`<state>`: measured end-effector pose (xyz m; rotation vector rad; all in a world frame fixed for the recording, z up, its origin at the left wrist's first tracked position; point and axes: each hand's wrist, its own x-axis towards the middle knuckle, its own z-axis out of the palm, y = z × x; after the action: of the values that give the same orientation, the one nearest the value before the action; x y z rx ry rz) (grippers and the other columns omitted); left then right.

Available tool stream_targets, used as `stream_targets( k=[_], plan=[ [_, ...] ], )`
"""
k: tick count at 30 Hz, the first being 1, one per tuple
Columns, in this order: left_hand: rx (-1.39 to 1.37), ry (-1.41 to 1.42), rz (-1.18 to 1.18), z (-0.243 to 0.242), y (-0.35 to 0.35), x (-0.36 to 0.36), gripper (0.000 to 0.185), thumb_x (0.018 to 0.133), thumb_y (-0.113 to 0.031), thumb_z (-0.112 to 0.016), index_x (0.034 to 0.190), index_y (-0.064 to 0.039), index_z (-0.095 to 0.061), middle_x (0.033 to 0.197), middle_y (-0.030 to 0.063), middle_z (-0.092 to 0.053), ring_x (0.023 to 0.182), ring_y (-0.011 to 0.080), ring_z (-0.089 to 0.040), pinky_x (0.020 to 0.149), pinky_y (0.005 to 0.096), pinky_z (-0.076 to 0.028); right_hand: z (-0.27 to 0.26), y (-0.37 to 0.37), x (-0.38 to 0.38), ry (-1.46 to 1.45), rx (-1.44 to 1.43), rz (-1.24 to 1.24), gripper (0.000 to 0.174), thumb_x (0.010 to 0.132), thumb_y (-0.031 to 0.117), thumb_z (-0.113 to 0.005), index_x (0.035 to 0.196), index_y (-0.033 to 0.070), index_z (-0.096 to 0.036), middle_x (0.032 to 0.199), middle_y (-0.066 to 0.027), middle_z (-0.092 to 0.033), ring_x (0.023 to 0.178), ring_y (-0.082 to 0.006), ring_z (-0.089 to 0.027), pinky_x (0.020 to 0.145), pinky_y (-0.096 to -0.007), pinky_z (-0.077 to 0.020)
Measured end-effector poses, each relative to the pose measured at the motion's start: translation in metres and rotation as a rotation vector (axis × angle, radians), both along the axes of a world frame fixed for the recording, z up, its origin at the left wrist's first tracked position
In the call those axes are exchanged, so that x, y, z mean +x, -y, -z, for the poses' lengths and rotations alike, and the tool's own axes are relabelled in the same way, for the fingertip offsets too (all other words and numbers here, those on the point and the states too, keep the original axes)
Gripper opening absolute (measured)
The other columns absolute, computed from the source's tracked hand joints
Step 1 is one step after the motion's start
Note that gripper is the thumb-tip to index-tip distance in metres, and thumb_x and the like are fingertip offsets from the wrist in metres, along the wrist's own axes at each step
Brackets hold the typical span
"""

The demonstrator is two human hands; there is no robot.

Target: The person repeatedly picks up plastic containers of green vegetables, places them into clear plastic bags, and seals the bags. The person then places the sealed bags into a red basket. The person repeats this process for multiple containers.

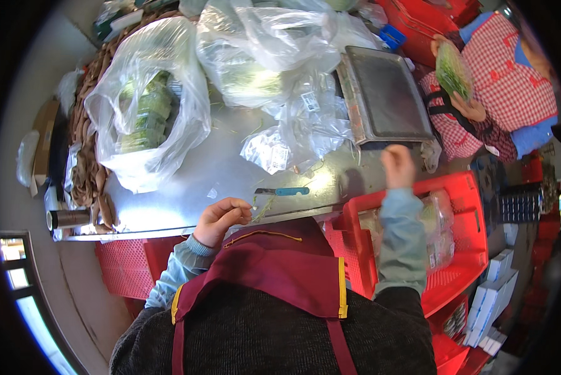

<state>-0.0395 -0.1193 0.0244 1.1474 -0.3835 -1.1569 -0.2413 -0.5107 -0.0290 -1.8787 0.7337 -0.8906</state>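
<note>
My left hand (223,219) is at the table's front edge, thumb and fingertips pinched together. Thin green stems (263,208) show at those fingertips. Just beyond them a knife with a blue handle (292,191) lies on the metal tabletop (236,140), blade to the left. My right hand (398,165), blurred by motion, is over the near edge of a flat metal tray-topped device (388,93). Whether its fingers hold anything is unclear. Below that forearm, a red plastic crate (468,220) contains clear packs of produce (437,206).
An open plastic bag (186,117) holds stacked packs of greens (144,117); another bag (266,37) sits beside it. Loose clear wrappers (304,126) bear labels. Brown roots (86,154) line the left edge. At right, a person in a checked apron (505,79) holds packed greens (453,72).
</note>
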Motion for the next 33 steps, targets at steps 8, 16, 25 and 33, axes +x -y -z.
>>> stream_targets(
  k=[8, 16, 25, 33],
  plan=[
    [-0.015, 0.033, 0.001, 0.006, -0.017, 0.011, 0.022, 0.091, -0.012, -0.048, 0.107, 0.001, -0.056, 0.093, 0.0062, -0.06, 0.087, 0.0137, -0.056, 0.081, 0.0269, -0.045, 0.044, -0.127, 0.175, -0.432, -0.449, -0.242, 0.024, 0.072, 0.022, -0.068, 0.09, 0.008, -0.059, 0.089, -0.009, -0.057, 0.086, -0.0272, -0.055, 0.071, -0.041, -0.0449],
    [0.056, 0.02, -0.138, 0.035, -0.038, 0.031, 0.04, 0.089, -0.019, -0.053, 0.124, -0.001, -0.044, 0.11, 0.0111, -0.055, 0.102, 0.0185, -0.052, 0.087, 0.0317, -0.043, 0.021, -0.186, 0.148, -0.079, 0.22, -0.294, 0.009, 0.079, 0.01, -0.06, 0.078, 0.003, -0.055, 0.07, -0.0085, -0.053, 0.065, -0.0223, -0.052, 0.062, -0.0289, -0.0431],
    [-0.363, -0.436, -0.305, 0.053, -0.021, 0.072, 0.042, 0.084, -0.016, -0.06, 0.122, -0.004, -0.046, 0.115, 0.0098, -0.055, 0.105, 0.0219, -0.054, 0.09, 0.0383, -0.044, -0.049, -0.27, 0.157, 0.017, -0.154, -0.799, 0.013, 0.077, 0.007, -0.062, 0.087, 0.002, -0.054, 0.086, -0.0092, -0.054, 0.079, -0.0234, -0.055, 0.07, -0.0284, -0.0436],
    [-0.342, -0.307, -0.237, 0.034, -0.041, 0.09, 0.025, 0.084, -0.015, -0.06, 0.107, -0.006, -0.056, 0.093, 0.0045, -0.061, 0.088, 0.0159, -0.059, 0.078, 0.0306, -0.048, -0.027, -0.271, 0.178, 0.253, 1.01, -0.832, 0.056, 0.084, 0.025, -0.06, 0.128, 0.0, -0.036, 0.12, -0.0125, -0.05, 0.108, -0.0188, -0.051, 0.086, -0.0328, -0.0443]
  ],
)
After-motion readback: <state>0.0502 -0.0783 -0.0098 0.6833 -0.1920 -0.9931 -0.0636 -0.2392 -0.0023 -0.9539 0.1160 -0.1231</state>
